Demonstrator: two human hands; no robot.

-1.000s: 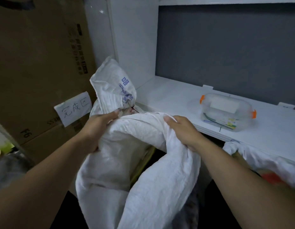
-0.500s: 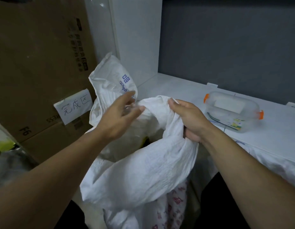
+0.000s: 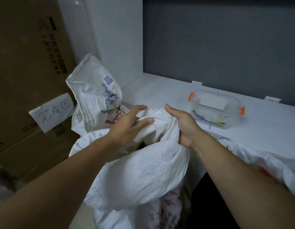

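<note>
A bunched white cloth (image 3: 143,172) hangs in front of me over the mouth of a white woven sack (image 3: 92,95) with blue and red print. My right hand (image 3: 181,124) grips a gathered fold at the cloth's top right, fingers curled round it. My left hand (image 3: 128,128) lies on the cloth's top left with fingers stretched out and the thumb pressing the fabric. The sack's inside is mostly hidden by the cloth.
A white counter (image 3: 160,93) runs to the right, with a clear plastic box (image 3: 216,109) with orange clips on it. Big cardboard boxes (image 3: 27,63) with a handwritten paper label (image 3: 52,111) stand at left. More white cloth (image 3: 275,164) hangs off the counter edge at right.
My left hand let go of the cloth edge near the sack and moved right, onto the top of the bundle. My right hand lifted the gathered cloth and kept its grip.
</note>
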